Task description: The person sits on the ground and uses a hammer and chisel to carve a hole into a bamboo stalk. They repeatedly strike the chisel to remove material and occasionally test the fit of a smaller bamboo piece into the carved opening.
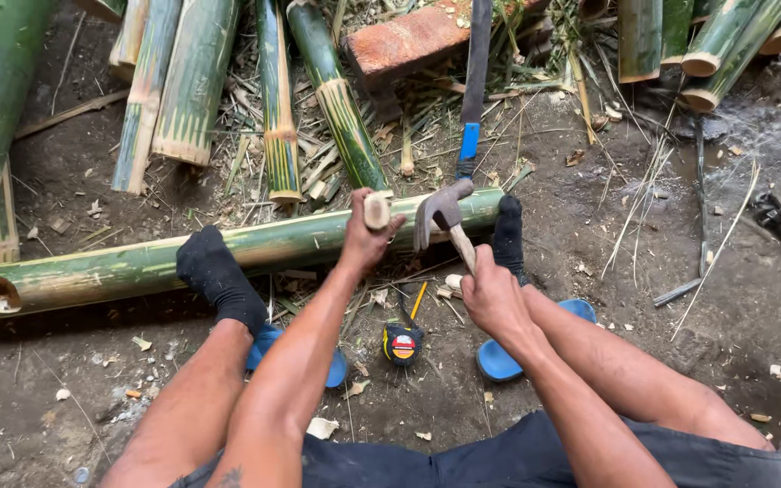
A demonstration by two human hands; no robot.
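Bare dirt ground (644, 271) here, littered with chips and splinters. A long green bamboo pole (119, 267) lies across it, cut bamboo pieces (196, 81) beyond, a brick (404, 41), and a yellow-black tape measure (402, 343).
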